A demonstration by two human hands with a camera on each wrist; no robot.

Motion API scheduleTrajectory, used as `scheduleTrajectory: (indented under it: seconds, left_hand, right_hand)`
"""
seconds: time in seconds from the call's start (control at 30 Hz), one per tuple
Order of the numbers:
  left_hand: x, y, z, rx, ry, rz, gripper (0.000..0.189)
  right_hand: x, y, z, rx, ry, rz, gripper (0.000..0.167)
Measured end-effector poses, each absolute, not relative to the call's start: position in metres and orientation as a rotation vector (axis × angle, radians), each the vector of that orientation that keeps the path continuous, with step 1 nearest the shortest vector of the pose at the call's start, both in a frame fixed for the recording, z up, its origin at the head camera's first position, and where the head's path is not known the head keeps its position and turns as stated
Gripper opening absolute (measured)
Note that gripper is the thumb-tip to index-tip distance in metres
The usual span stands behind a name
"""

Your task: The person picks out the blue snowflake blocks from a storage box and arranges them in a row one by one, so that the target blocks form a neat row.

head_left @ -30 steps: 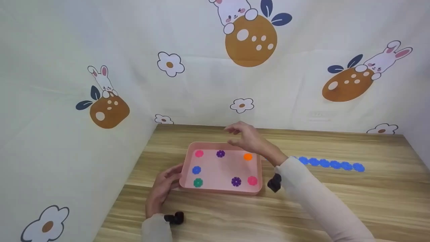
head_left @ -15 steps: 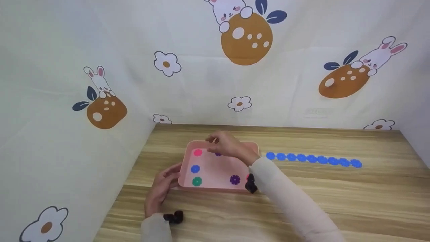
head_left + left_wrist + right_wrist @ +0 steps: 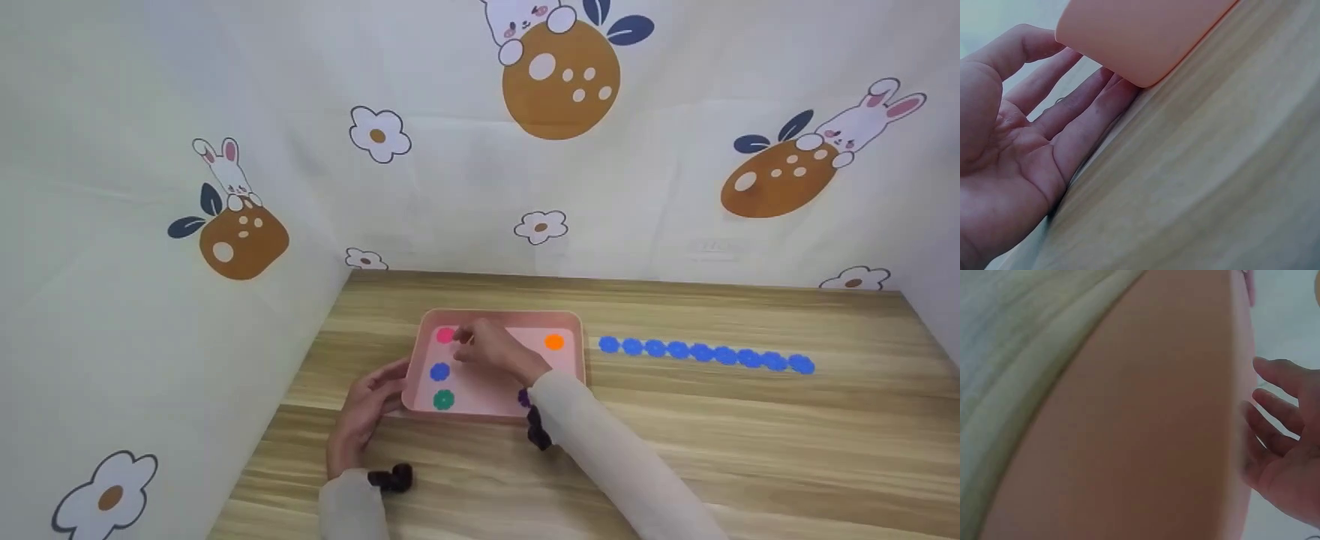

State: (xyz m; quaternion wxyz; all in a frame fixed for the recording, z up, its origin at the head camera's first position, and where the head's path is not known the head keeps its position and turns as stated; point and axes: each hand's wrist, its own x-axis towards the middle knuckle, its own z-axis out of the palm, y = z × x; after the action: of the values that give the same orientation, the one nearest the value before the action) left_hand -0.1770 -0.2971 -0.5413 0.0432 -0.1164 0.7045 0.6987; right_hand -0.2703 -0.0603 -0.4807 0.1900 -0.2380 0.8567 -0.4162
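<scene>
A shallow pink tray lies on the wooden table. Flower-shaped plastic discs are spread in it: pink, blue, green, orange, and a partly covered purple disc. My left hand rests against the tray's left side; in the left wrist view its extended fingers touch the tray wall. Above the tray's inside, close to the pink disc, hovers my right hand. Its fingers are bent loosely and apart in the right wrist view, with nothing seen between them. That hand and sleeve hide part of the tray.
Right of the tray, a row of several blue flower discs stretches across the wooden table. A printed cloth with rabbits and flowers hangs behind the table and along its sides.
My right hand has moved left and down, from over the tray's far right edge to above its left part. The left hand stays at the tray's side. The whole blue row has come into view.
</scene>
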Motion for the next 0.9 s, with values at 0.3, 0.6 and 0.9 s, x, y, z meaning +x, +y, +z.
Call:
scheduleTrajectory:
  seconds: [0.3, 0.6, 0.9]
  left_hand:
    - [-0.178, -0.296, -0.541, -0.35, 2.132, 2.148, 0.045]
    - [-0.179, -0.298, -0.54, -0.324, 2.124, 2.148, 0.046]
    - [-0.177, -0.298, -0.541, -0.341, 2.137, 2.138, 0.046]
  right_hand:
    - [-0.262, -0.074, -0.493, -0.568, 2.408, -1.258, 0.028]
    - [-0.25, -0.086, -0.494, -0.528, 2.39, -1.226, 0.029]
    - [-0.248, -0.089, -0.495, -0.519, 2.406, -1.177, 0.032]
